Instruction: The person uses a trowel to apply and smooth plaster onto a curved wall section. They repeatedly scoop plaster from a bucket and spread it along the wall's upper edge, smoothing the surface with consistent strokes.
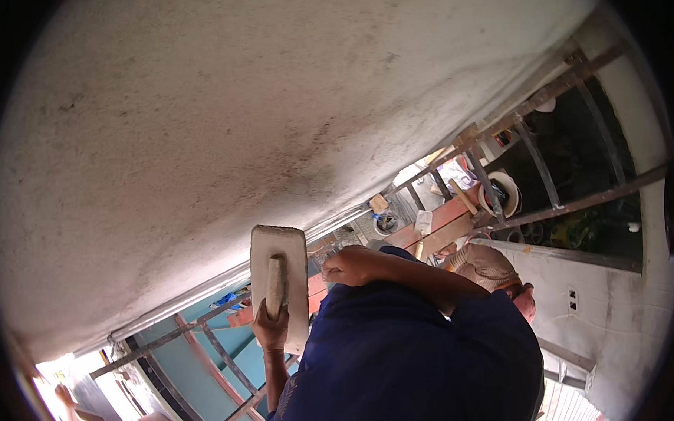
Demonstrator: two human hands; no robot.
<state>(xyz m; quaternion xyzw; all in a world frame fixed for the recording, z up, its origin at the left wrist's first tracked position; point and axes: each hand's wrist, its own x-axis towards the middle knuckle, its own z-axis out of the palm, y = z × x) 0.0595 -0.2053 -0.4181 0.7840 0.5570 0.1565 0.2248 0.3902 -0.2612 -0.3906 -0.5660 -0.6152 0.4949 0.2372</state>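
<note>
My left hand (271, 328) is wrapped round the handle (275, 276) of a plastering float (297, 249). The float's long, pale board has rounded corners and stands upright close to the wall, its handle side toward me. Bent across my chest, my right arm ends in my right hand (345, 266), just right of the float. Its fingers are curled closed; whatever they hold, if anything, is hidden. A large plastered wall (200, 119) with dark smudges and rough patches fills the upper part of the view.
Metal ladder-like frames (537, 159) run along the right and lower left. Reddish planks (449, 220) lie below, near a white bucket (516, 193) and a smaller pail (386, 223). Another person (487, 268) bends at the right. Part of someone else (67, 402) shows at the far lower left.
</note>
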